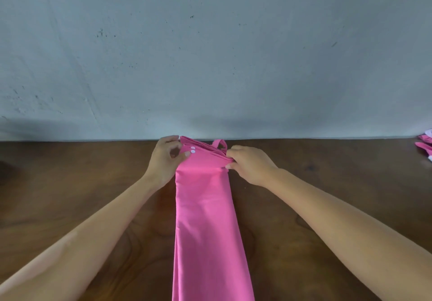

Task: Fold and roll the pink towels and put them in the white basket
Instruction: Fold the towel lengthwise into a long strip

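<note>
Head view shows you at the folding stage, about to start the roll. The pink towel (205,219) lies as a long narrow strip on the table (81,184), running from the near edge to the wall (210,43). Your left hand (167,158) pinches the far left corner, beside two small white snaps (192,149); your right hand (249,164) grips the far right corner, where the layers bunch and a small loop (219,142) pokes out. Next, I'd judge, square those layers, then roll tightly toward you. No white basket is in view. More pink cloth (424,145) sits at the table's far right edge.
</note>
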A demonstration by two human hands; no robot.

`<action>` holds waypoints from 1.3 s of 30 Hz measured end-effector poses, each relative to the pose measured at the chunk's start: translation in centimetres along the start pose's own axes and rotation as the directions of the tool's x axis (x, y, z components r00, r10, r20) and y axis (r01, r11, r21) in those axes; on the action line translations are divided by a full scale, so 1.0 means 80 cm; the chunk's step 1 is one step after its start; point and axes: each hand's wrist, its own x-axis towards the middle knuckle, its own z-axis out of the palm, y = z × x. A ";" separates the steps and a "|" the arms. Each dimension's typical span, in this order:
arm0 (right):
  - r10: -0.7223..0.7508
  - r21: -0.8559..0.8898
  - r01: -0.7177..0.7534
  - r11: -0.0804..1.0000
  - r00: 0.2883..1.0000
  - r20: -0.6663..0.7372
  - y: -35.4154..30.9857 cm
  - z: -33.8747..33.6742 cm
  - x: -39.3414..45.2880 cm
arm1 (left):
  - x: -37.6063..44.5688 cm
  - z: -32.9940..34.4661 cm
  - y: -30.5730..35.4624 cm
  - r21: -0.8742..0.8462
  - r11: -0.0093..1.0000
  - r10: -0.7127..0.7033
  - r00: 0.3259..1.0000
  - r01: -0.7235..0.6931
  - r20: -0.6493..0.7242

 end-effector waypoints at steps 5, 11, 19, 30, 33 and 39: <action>0.019 -0.034 -0.020 0.999 0.999 -0.051 -0.018 -0.004 -0.034 | -0.013 -0.013 0.018 -0.018 0.998 0.059 0.997 -0.058 0.044; 0.062 -0.059 -0.072 0.996 0.985 -0.163 -0.039 -0.005 -0.073 | -0.055 -0.033 0.051 -0.082 0.992 0.108 0.990 -0.101 0.087; -0.012 -0.171 -0.057 0.984 0.927 -0.376 -0.062 0.014 -0.139 | -0.145 -0.035 0.066 -0.191 0.974 0.155 0.974 -0.123 0.164; -0.163 -0.210 0.066 0.976 0.856 -0.491 -0.080 0.102 -0.270 | -0.300 0.009 0.053 -0.145 0.989 0.048 0.986 -0.025 0.159; -0.186 -0.183 0.109 0.977 0.852 -0.489 -0.076 0.126 -0.308 | -0.343 0.023 0.058 -0.045 0.999 0.028 0.990 -0.022 0.140; -0.159 -0.110 0.120 0.987 0.853 -0.498 -0.069 0.178 -0.378 | -0.428 0.057 0.073 0.107 0.994 0.012 0.994 -0.024 0.111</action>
